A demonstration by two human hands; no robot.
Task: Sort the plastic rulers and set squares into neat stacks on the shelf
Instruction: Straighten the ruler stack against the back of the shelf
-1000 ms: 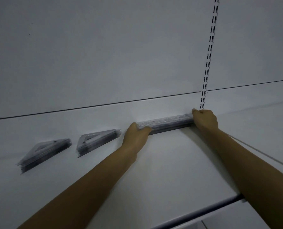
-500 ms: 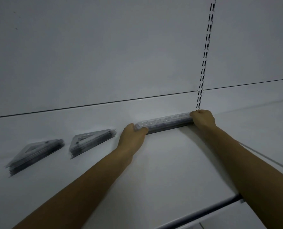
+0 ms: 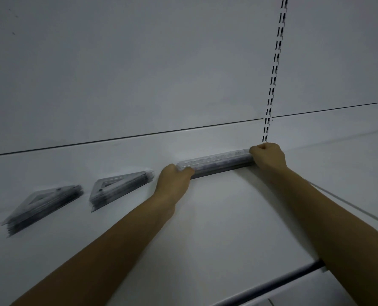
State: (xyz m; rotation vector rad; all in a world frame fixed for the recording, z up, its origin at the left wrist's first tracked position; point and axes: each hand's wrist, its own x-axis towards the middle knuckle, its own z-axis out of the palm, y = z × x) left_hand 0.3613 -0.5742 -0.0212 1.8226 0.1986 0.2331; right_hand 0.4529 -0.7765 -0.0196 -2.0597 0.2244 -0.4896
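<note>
A stack of clear plastic rulers (image 3: 214,162) lies near the back of the white shelf (image 3: 227,217), parallel to the back wall. My left hand (image 3: 174,181) grips its left end with curled fingers. Around the right end my right hand (image 3: 268,159) is curled, just below the slotted upright. Left of the rulers sit two neat stacks of clear set squares: one (image 3: 119,187) close to my left hand, the other (image 3: 43,206) farther left. The whole view is slightly blurred.
A white back wall rises behind the shelf, with a slotted metal upright (image 3: 274,69) above the rulers' right end. The shelf's dark front edge (image 3: 272,286) runs across the lower right. A thin wire divider (image 3: 351,209) sits to the right of my right arm.
Both hands stay on the ends of the ruler stack; the stack sits in much the same place. The view has shifted slightly.
</note>
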